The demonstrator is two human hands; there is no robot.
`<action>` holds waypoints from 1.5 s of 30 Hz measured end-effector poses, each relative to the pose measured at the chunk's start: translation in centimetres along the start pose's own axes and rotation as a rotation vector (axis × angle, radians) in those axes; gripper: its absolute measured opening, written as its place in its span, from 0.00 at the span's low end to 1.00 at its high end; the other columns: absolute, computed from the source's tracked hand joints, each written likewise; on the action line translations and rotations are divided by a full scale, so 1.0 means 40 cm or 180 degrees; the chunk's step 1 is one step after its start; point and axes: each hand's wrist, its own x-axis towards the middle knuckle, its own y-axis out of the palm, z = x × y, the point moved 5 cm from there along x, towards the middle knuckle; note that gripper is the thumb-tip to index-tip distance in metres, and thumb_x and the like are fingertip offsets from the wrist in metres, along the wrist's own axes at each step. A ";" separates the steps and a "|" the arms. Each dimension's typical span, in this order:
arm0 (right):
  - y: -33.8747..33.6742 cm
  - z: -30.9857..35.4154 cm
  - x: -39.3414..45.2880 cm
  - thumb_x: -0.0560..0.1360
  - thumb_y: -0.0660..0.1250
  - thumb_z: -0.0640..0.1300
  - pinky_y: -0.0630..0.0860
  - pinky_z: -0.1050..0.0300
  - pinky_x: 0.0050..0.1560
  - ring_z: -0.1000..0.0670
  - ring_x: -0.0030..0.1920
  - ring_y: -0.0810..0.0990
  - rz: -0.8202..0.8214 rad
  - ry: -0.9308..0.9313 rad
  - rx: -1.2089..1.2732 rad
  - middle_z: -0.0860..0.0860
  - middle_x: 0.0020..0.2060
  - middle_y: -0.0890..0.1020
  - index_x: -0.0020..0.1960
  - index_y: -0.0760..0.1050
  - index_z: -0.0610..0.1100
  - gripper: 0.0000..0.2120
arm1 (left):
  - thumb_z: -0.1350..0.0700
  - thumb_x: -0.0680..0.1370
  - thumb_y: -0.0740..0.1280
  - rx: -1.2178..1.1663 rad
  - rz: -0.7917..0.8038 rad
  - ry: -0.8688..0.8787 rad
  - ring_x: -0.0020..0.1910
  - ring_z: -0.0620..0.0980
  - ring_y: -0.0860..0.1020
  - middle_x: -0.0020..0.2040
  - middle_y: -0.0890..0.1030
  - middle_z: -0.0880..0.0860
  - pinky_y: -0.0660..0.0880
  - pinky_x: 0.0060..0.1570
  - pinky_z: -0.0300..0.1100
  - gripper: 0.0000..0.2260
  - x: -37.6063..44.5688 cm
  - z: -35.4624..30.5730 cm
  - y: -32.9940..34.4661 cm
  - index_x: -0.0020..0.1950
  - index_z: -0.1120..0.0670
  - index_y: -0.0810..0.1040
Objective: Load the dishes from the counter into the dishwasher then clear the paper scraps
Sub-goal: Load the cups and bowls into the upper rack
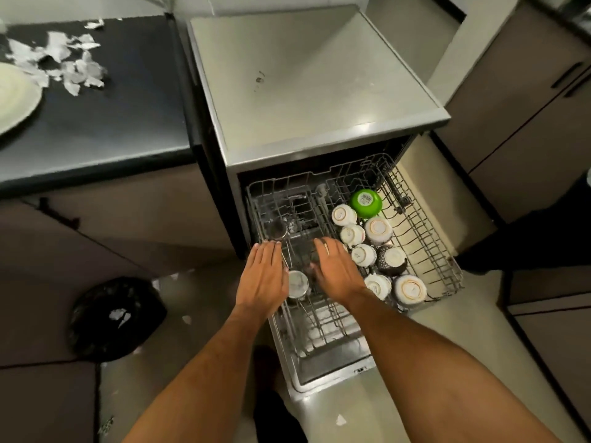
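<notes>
Step in hand, my read: seating steel cups in the left half of the pulled-out upper rack (447,251). Both hands were flat, fingers straight, gripping nothing.

Left to right:
- Plate (16,100) sat on the dark counter (128,123) at the far left edge, not loaded yet. Paper scraps (60,62) lay just beside and behind it, a few touching its rim.
- Black bin bag (115,318) was on the floor below the counter, with loose scraps on the floor (187,319) near it.
- Left hand (263,273) hovered over the rack's left front corner, fingertips near an upturned steel cup (275,230). Couldn't tell if they touched it.
- A second steel cup (298,284) sat between the two hands, just beside the left one.
- Right hand (335,270) lay over the rack's middle, palm down, close to the white cups (363,254).
- Right half was packed: white cups mouth-down, a dark patterned bowl (391,259), a green bowl (366,203) at the back.

To do it well: keep the cups mouth-down between tines, stable and not leaning on a neighbour, then withdraw both hands straight up, clear of the wires.

In the way: the right half was near full, so the plate likely needs the lower rack, mostly hidden under this one. The open door and rack blocked the floor in front; the bag would be a reach to the left.
</notes>
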 end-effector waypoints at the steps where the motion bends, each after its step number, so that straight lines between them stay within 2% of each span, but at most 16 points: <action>1: -0.008 -0.006 -0.018 0.83 0.60 0.47 0.66 0.46 0.74 0.40 0.72 0.66 -0.0036 -0.0016 0.0012 0.38 0.72 0.67 0.78 0.60 0.38 0.27 | 0.50 0.83 0.56 -0.0022 -0.0005 -0.0026 0.75 0.56 0.66 0.75 0.69 0.60 0.55 0.79 0.53 0.26 -0.019 -0.013 0.003 0.77 0.62 0.64; 5: -0.028 -0.063 -0.122 0.82 0.62 0.47 0.69 0.46 0.71 0.40 0.68 0.69 -0.0049 0.0065 -0.0056 0.39 0.70 0.70 0.77 0.63 0.38 0.26 | 0.50 0.82 0.56 -0.0162 0.0050 -0.0036 0.74 0.57 0.66 0.74 0.70 0.60 0.55 0.79 0.53 0.26 -0.095 -0.102 0.013 0.77 0.62 0.65; 8: -0.023 -0.129 -0.188 0.82 0.62 0.49 0.69 0.46 0.71 0.41 0.68 0.69 0.0020 0.0134 -0.0181 0.39 0.70 0.70 0.77 0.62 0.39 0.27 | 0.49 0.83 0.54 -0.0298 0.0056 0.0016 0.75 0.56 0.65 0.75 0.68 0.60 0.54 0.79 0.53 0.26 -0.118 -0.185 0.024 0.78 0.61 0.63; 16: 0.016 -0.280 -0.299 0.81 0.65 0.46 0.70 0.45 0.72 0.39 0.70 0.70 0.0067 0.0273 -0.0239 0.38 0.70 0.71 0.76 0.65 0.38 0.26 | 0.48 0.84 0.49 -0.0323 0.0297 0.0062 0.79 0.56 0.59 0.79 0.63 0.60 0.50 0.80 0.53 0.27 -0.164 -0.363 0.132 0.80 0.60 0.57; 20: 0.057 -0.359 -0.331 0.83 0.60 0.49 0.69 0.44 0.72 0.39 0.68 0.71 0.0048 0.0061 -0.0430 0.39 0.68 0.72 0.74 0.66 0.39 0.23 | 0.48 0.84 0.51 -0.0450 0.0323 -0.0116 0.78 0.57 0.60 0.78 0.64 0.61 0.49 0.80 0.52 0.27 -0.171 -0.454 0.191 0.80 0.61 0.58; 26: 0.135 -0.452 -0.344 0.85 0.48 0.57 0.63 0.42 0.77 0.38 0.75 0.66 0.0339 -0.0227 -0.0594 0.38 0.74 0.70 0.78 0.64 0.38 0.29 | 0.49 0.84 0.50 -0.0426 0.0297 -0.0515 0.78 0.58 0.62 0.77 0.66 0.63 0.52 0.79 0.54 0.26 -0.179 -0.538 0.291 0.78 0.62 0.62; 30: 0.213 -0.519 -0.362 0.85 0.37 0.58 0.55 0.41 0.80 0.40 0.79 0.58 0.0654 -0.0441 -0.0608 0.39 0.78 0.62 0.81 0.53 0.40 0.32 | 0.48 0.85 0.42 -0.0260 0.0275 -0.0688 0.78 0.59 0.62 0.77 0.66 0.63 0.57 0.78 0.56 0.28 -0.197 -0.577 0.364 0.78 0.62 0.62; 34: 0.289 -0.558 -0.370 0.84 0.32 0.58 0.44 0.42 0.81 0.41 0.82 0.48 0.0808 -0.0563 -0.0503 0.41 0.82 0.53 0.82 0.44 0.41 0.33 | 0.45 0.85 0.45 -0.0083 0.0364 -0.0875 0.79 0.59 0.59 0.78 0.64 0.63 0.56 0.78 0.56 0.29 -0.221 -0.587 0.444 0.79 0.63 0.60; 37: 0.311 -0.561 -0.373 0.83 0.28 0.58 0.46 0.40 0.81 0.39 0.82 0.50 0.0590 -0.0672 -0.0560 0.39 0.81 0.57 0.82 0.50 0.39 0.36 | 0.45 0.85 0.50 0.0061 0.0222 -0.0970 0.78 0.62 0.60 0.76 0.66 0.65 0.57 0.77 0.59 0.29 -0.224 -0.590 0.461 0.77 0.65 0.63; 42: 0.353 -0.572 -0.371 0.85 0.31 0.55 0.57 0.36 0.78 0.36 0.79 0.60 0.0171 -0.0701 -0.0373 0.37 0.77 0.66 0.79 0.60 0.36 0.35 | 0.47 0.86 0.49 0.0299 -0.0111 -0.1084 0.79 0.64 0.56 0.76 0.64 0.68 0.54 0.77 0.61 0.28 -0.212 -0.602 0.501 0.76 0.67 0.63; 45: 0.368 -0.574 -0.360 0.86 0.34 0.56 0.58 0.36 0.78 0.35 0.78 0.61 -0.0054 -0.0698 -0.0339 0.36 0.76 0.66 0.78 0.62 0.36 0.35 | 0.48 0.87 0.49 0.0327 -0.0351 -0.1151 0.79 0.66 0.56 0.76 0.64 0.69 0.55 0.77 0.62 0.27 -0.206 -0.604 0.519 0.76 0.69 0.63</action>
